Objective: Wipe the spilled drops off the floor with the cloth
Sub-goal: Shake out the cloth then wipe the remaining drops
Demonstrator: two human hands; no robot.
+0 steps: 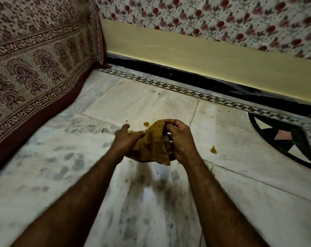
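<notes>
A bunched mustard-yellow checked cloth hangs between both my hands above the pale marble floor. My left hand pinches its left edge. My right hand grips its right side with curled fingers. An orange-brown drop lies on the floor just beyond the cloth, a smaller one sits past my left fingertips, and another drop lies to the right of my right hand.
A bed draped in a patterned sheet fills the left. A yellow wall with a black skirting runs along the back, under a floral hanging fabric. A black inlaid floor motif sits at the right.
</notes>
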